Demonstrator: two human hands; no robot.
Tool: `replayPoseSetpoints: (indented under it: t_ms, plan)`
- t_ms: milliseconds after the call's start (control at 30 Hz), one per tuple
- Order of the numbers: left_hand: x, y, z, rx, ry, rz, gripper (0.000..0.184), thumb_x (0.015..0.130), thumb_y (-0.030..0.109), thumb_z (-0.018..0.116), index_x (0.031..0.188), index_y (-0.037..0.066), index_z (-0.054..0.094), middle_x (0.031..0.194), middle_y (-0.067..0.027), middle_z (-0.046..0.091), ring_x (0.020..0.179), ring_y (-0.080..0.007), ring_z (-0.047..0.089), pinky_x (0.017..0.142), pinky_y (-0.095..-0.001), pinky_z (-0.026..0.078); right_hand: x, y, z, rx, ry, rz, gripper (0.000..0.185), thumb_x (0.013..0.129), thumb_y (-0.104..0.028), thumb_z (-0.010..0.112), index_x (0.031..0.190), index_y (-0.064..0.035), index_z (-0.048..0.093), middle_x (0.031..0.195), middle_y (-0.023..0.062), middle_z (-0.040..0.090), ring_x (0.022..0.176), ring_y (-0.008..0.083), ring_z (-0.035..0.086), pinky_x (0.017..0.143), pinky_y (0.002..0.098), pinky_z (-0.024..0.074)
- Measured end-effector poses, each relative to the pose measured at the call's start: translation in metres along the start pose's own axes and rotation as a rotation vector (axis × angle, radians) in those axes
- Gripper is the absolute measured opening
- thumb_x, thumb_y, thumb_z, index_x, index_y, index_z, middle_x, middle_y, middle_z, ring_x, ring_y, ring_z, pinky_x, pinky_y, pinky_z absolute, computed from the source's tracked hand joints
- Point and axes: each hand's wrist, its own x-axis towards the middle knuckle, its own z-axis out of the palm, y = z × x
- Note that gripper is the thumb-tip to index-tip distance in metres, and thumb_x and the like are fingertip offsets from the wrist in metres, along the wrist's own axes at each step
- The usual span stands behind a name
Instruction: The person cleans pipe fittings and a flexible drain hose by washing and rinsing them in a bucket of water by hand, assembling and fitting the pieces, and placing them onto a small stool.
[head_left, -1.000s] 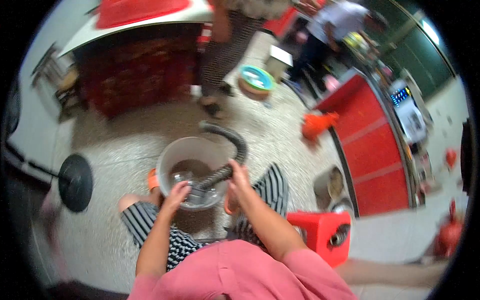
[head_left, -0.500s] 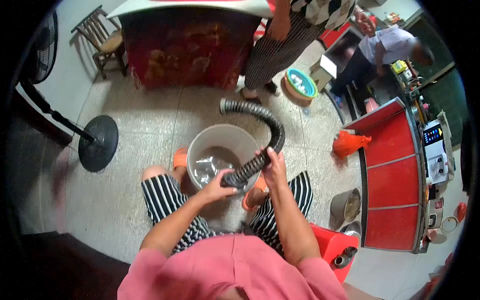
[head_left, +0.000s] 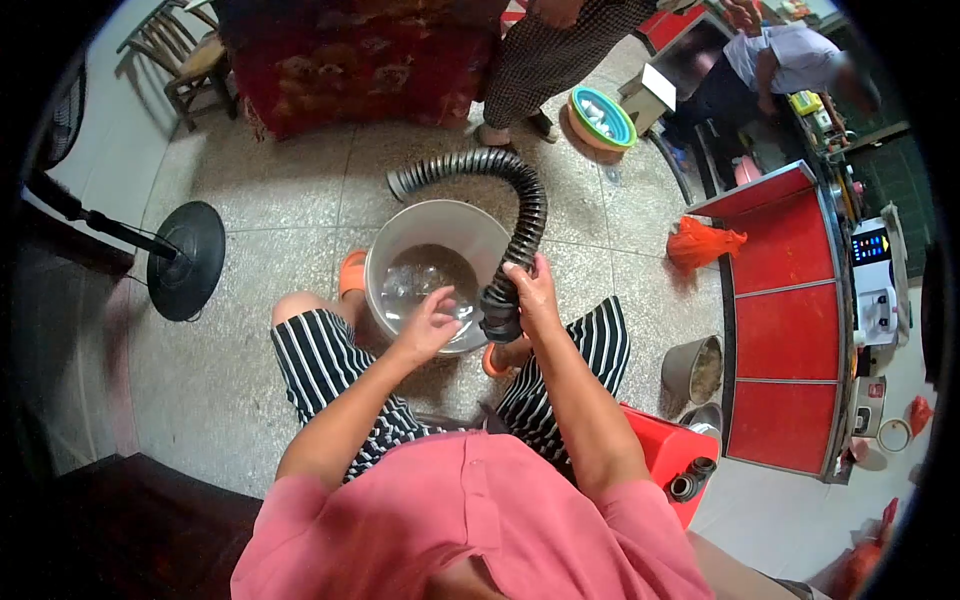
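A black corrugated hose (head_left: 527, 200) curves over the far right side of a pale bucket (head_left: 378, 262), its free end pointing left. My right hand (head_left: 532, 293) is wrapped round the hose just above its thick near end. Over the near part of the bucket is my left hand (head_left: 430, 328), off the hose, with its fingers apart and nothing in them. Clear water (head_left: 425, 275) lies in the bottom of the bucket, which stands on the floor between my feet.
Dark pipe fittings (head_left: 692, 480) rest on a red stool (head_left: 655, 450) at my right. Farther off are a grey bucket (head_left: 692, 370), an orange-red bag (head_left: 703, 243) and stacked basins (head_left: 632, 130). A fan base (head_left: 187, 260) stands left. Two other people are at the back.
My left hand has let go of the hose's near end and opened. My right hand still holds the hose, whose near end has swung right and now hangs more upright.
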Motion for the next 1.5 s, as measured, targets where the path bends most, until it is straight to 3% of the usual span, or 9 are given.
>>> replayPoseSetpoints:
  t_ms: [200,333,500,667,733,867,1000,1300,1500]
  plan:
    - [0.002,0.052,-0.043,0.54,0.347,0.345,0.04,0.077,0.015,0.059,0.114,0.005,0.05,0.109,-0.0126,0.054,0.097,-0.0248,0.055,0.085,-0.0334,0.043,0.003,0.002,-0.018,-0.111,-0.088,-0.024,0.052,0.075,-0.014,0.066,0.117,0.0008,0.038,0.095,0.0102,0.056,0.083,0.0168,0.056,0.071,0.0288,0.0466]
    - [0.026,0.111,-0.06,0.765,0.537,0.612,0.049,0.078,0.031,0.059,0.119,0.007,0.048,0.122,-0.0145,0.046,0.113,-0.03,0.044,0.095,-0.0419,0.034,-0.002,-0.017,-0.019,-0.48,-0.111,-0.163,0.062,0.072,-0.021,0.069,0.121,0.0024,0.038,0.096,0.0122,0.058,0.085,0.0194,0.056,0.073,0.03,0.0458]
    - [0.057,0.161,-0.059,1.066,0.367,0.788,0.049,0.08,0.029,0.058,0.122,0.007,0.046,0.123,-0.0163,0.046,0.114,-0.0313,0.044,0.095,-0.0377,0.034,-0.014,-0.037,-0.007,-0.806,-0.164,-0.287,0.059,0.069,-0.015,0.07,0.119,0.0013,0.042,0.105,0.0115,0.054,0.094,0.017,0.054,0.082,0.0278,0.0435]
    - [0.076,0.166,-0.056,0.978,0.27,0.763,0.041,0.075,0.02,0.06,0.115,0.009,0.053,0.107,-0.0143,0.057,0.101,-0.029,0.054,0.088,-0.0362,0.04,-0.025,-0.047,-0.009,-0.671,-0.125,-0.237,0.065,0.07,-0.017,0.069,0.124,0.0013,0.037,0.111,0.0173,0.052,0.103,0.0227,0.051,0.086,0.0312,0.0426]
    - [0.076,0.156,-0.061,0.919,0.354,0.784,0.036,0.079,0.014,0.058,0.113,0.005,0.053,0.111,-0.0132,0.056,0.106,-0.0279,0.051,0.091,-0.0356,0.038,-0.02,-0.038,-0.019,-0.575,0.057,-0.35,0.06,0.069,-0.02,0.069,0.119,-0.0005,0.041,0.094,0.0139,0.058,0.086,0.0203,0.056,0.076,0.0309,0.0453]
    - [0.083,0.099,-0.079,0.756,0.405,0.559,0.033,0.083,0.011,0.054,0.114,0.003,0.052,0.113,-0.0118,0.054,0.103,-0.0248,0.053,0.091,-0.0327,0.038,-0.025,-0.066,-0.053,-0.045,0.093,-0.204,0.047,0.074,-0.015,0.065,0.112,0.0004,0.042,0.088,0.0087,0.057,0.076,0.0151,0.056,0.067,0.0289,0.0482]
    - [0.078,0.019,-0.091,0.469,0.189,0.281,0.034,0.085,0.012,0.052,0.118,0.001,0.049,0.115,-0.0124,0.053,0.106,-0.0213,0.05,0.093,-0.0307,0.037,-0.06,-0.106,-0.105,0.241,0.206,-0.142,0.023,0.079,-0.015,0.059,0.094,-0.004,0.046,0.077,0.008,0.056,0.062,0.0157,0.057,0.057,0.0324,0.052]
    - [0.068,-0.092,-0.1,0.201,0.091,-0.127,0.033,0.086,0.014,0.052,0.118,0.003,0.048,0.112,-0.0122,0.052,0.094,-0.0189,0.053,0.077,-0.0283,0.047,-0.194,-0.14,-0.266,0.516,1.025,-0.333,0.025,0.079,-0.024,0.061,0.094,-0.007,0.051,0.081,0.0096,0.057,0.072,0.0264,0.058,0.072,0.0463,0.0504]
    - [0.066,-0.074,-0.088,0.306,0.075,-0.181,0.035,0.085,0.016,0.053,0.118,0.006,0.048,0.105,-0.008,0.056,0.078,-0.0138,0.055,0.064,-0.0234,0.046,-0.335,-0.088,-0.371,0.731,1.282,-0.452,0.032,0.082,-0.025,0.056,0.104,-0.0018,0.052,0.098,0.0161,0.059,0.092,0.0306,0.058,0.083,0.0486,0.0469]
